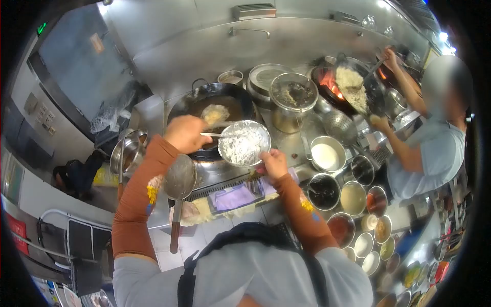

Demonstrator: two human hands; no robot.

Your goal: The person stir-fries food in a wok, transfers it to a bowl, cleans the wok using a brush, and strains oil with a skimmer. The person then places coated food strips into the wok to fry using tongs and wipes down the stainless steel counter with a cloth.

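Over the front of the oil-filled wok [236, 93], my right hand [275, 163] grips the rim of a metal bowl [267, 140] from its near right side. White, flour-like clumps [243, 146] fill the bowl. My left hand [185, 134] is closed round a thin metal utensil [213, 134], whose far end reaches into the white clumps; its tip is hidden. Behind my left hand, a pale battered piece [215, 114] sits in the dark oil.
A round strainer [180, 177] lies left of the bowl. A tall pot [289, 118] stands right of the wok. At right, a person [429, 148] works a flaming wok [371, 92] of rice-like food. Several bowls of sauces and a white-filled pan [327, 155] crowd the right side.
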